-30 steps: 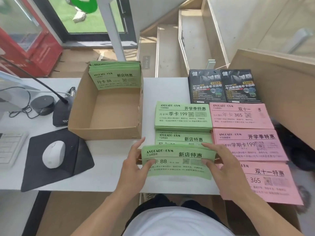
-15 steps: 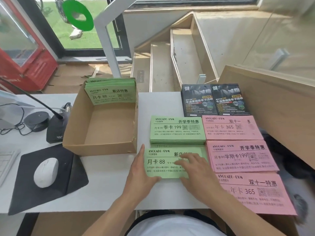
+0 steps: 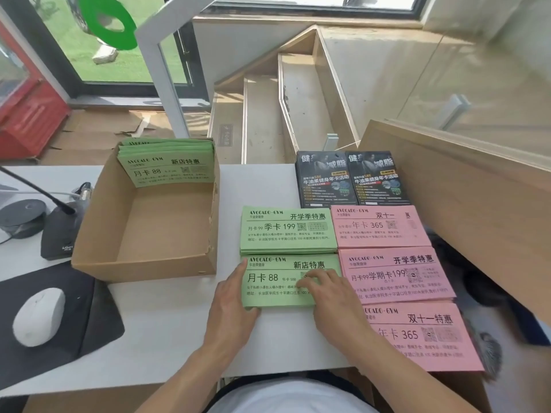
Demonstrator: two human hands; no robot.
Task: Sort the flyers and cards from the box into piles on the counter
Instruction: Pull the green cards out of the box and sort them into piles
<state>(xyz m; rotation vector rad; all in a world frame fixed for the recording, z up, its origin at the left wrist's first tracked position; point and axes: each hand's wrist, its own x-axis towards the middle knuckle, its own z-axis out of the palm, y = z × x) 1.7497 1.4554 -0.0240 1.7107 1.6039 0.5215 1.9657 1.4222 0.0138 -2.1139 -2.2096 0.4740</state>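
Beside the Box: Green Flyers Going Down on Their Pile

Right of the cardboard box (image 3: 143,228), the person is squaring a green flyer stack (image 3: 274,286) on the white desk (image 3: 167,329). The left hand (image 3: 235,305) is lying flat-fingered against the stack's left edge, thumb curling under the near corner; the right hand (image 3: 325,296) is pressing down on its right half with fingers lightly bent, clutching nothing.

Sorting is looking well advanced. Beyond this stack, another green pile (image 3: 287,229) is sitting; further right of the box, three pink piles (image 3: 396,275) and two black flyer piles (image 3: 351,178) are already lying in rows. Still waiting in the box is one bundle of green flyers (image 3: 170,165), leaning against its far wall.

A second ago both hands were holding the bowed stack just above the desk; now it is lying flat, covering the matching green pile.
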